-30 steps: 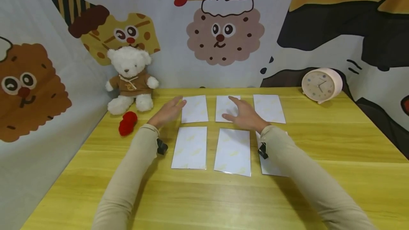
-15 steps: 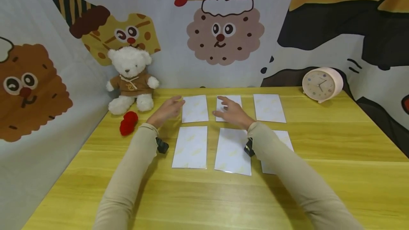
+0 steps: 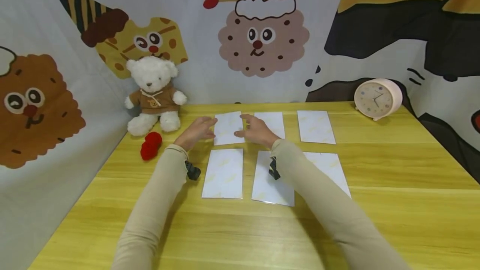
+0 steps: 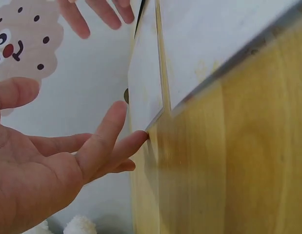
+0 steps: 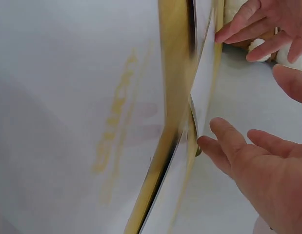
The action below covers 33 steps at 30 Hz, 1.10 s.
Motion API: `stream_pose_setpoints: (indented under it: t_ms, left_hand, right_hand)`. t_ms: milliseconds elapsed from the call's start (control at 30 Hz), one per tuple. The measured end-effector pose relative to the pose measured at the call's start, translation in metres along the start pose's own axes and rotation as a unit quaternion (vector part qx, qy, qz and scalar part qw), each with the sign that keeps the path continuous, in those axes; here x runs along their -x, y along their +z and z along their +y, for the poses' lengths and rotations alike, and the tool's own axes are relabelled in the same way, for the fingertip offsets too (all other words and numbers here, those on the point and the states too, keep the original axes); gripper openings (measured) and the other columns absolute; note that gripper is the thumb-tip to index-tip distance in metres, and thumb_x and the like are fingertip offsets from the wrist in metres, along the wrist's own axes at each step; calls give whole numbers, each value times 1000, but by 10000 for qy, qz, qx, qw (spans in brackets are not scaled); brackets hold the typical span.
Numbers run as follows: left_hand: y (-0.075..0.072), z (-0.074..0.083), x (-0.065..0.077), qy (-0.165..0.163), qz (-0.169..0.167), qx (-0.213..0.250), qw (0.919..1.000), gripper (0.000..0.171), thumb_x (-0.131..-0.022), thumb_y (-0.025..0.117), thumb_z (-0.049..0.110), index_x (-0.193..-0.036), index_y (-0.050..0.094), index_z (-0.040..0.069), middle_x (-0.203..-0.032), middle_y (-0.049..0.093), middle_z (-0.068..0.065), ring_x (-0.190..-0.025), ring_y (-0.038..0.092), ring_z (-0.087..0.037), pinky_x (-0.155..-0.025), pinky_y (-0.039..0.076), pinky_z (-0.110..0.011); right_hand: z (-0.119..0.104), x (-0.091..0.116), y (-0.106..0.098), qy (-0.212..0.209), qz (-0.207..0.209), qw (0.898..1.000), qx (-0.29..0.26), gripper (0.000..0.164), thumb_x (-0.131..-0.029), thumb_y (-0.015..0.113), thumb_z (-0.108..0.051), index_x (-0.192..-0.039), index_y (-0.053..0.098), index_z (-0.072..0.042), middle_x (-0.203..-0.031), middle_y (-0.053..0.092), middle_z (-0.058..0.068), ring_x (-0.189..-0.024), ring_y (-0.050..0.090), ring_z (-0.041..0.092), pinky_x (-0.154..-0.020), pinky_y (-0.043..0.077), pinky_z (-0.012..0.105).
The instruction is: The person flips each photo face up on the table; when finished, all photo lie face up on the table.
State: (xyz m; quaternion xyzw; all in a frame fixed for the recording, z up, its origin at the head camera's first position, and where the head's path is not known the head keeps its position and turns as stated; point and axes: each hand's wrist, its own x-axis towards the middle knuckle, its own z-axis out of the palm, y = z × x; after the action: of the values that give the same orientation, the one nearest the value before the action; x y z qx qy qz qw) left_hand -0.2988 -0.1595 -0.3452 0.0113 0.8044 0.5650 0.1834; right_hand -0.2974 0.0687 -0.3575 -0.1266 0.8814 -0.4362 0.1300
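Six white cards lie in two rows on the yellow wooden table point(image 3: 393, 170). My left hand point(image 3: 198, 130) is beside the far-left card point(image 3: 226, 130), fingers straight, and a fingertip point(image 4: 140, 137) touches the edge of that card point(image 4: 143, 92). My right hand point(image 3: 256, 131) hovers at the card's right edge, over the gap to the far-middle card point(image 3: 274, 122). In the right wrist view its straight fingers point(image 5: 224, 134) are close to the card's edge point(image 5: 205, 83), and contact is unclear. Neither hand holds anything.
A far-right card point(image 3: 316, 126) and three near cards point(image 3: 223, 173) point(image 3: 267, 184) point(image 3: 331, 169) lie flat. A white teddy bear point(image 3: 153, 93) and a red object point(image 3: 151, 145) sit at the far left. A pink clock point(image 3: 376, 99) stands far right. Cartoon cloth walls the back and sides.
My right hand has moved left, from over the far-middle card to the right edge of the far-left card. My left hand has barely shifted.
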Motion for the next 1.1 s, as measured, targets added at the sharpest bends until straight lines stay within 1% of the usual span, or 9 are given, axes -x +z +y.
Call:
stream_pose_setpoints:
  t_ms: [133,267,400,567,700,800,867,967,1100]
  left_hand:
    - [1,0,-2,-23,31,91,10000,71,-107,45,37,-158,16,-4,-165,20,-22,-142,41,-45,-117,41,-49]
    - [3,0,-3,-118,121,132,9998,68,-107,45,34,-157,20,-4,-164,23,-21,-142,41,-44,-116,43,-49]
    - [6,1,-3,-216,234,4,9995,67,-107,45,32,-157,19,-5,-164,25,-21,-145,37,-43,-118,41,-48]
    - [8,4,-7,-258,402,-103,9988,63,-106,46,33,-155,28,-2,-164,28,-17,-147,35,-43,-116,43,-46]
    - [6,4,-9,-252,471,241,9983,58,-107,43,32,-156,32,2,-166,25,-14,-145,38,-43,-113,47,-45]
    - [2,3,-9,-284,611,643,9957,56,-108,40,30,-157,31,6,-165,23,-18,-142,42,-41,-112,47,-46]
    - [-1,1,-9,-285,716,876,9932,55,-108,39,28,-157,29,5,-162,27,-21,-139,45,-38,-112,48,-45]
    - [-2,0,-12,-186,789,1144,9901,56,-108,39,19,-158,23,1,-154,37,-27,-135,49,-35,-112,48,-43]
    - [-1,0,-13,76,720,1254,9895,62,-105,41,6,-159,12,-3,-152,45,-26,-131,53,-32,-114,46,-42]
  right_hand:
    - [-4,-7,8,45,-47,9998,181,78,-95,67,-35,-158,29,-13,-157,40,21,-144,43,37,-119,38,52]
    - [-7,-10,15,122,-143,9996,229,80,-94,68,-35,-159,27,-14,-159,37,21,-147,39,37,-121,36,51]
    - [-9,-10,19,258,-205,9993,170,81,-94,69,-33,-160,25,-15,-162,34,19,-149,35,36,-123,32,51]
    - [-10,-12,20,304,-165,9992,180,81,-94,69,-32,-160,25,-14,-162,34,18,-151,33,36,-124,29,51]
    - [-11,-13,21,255,-109,9991,306,81,-94,69,-32,-160,25,-14,-163,33,15,-152,31,34,-125,27,49]
    - [-12,-13,22,161,-104,9988,458,80,-95,67,-34,-160,24,-15,-165,30,14,-153,29,34,-126,26,49]
    - [-12,-13,23,60,-109,9983,565,78,-97,64,-36,-161,23,-17,-165,29,14,-153,30,34,-126,27,49]
    - [-13,-12,24,-92,-123,9969,776,74,-100,58,-41,-161,22,-21,-162,35,16,-149,37,34,-122,33,50]
    - [-16,-12,24,-300,-60,9946,995,68,-103,51,-47,-161,23,-27,-159,41,17,-145,44,36,-120,37,51]
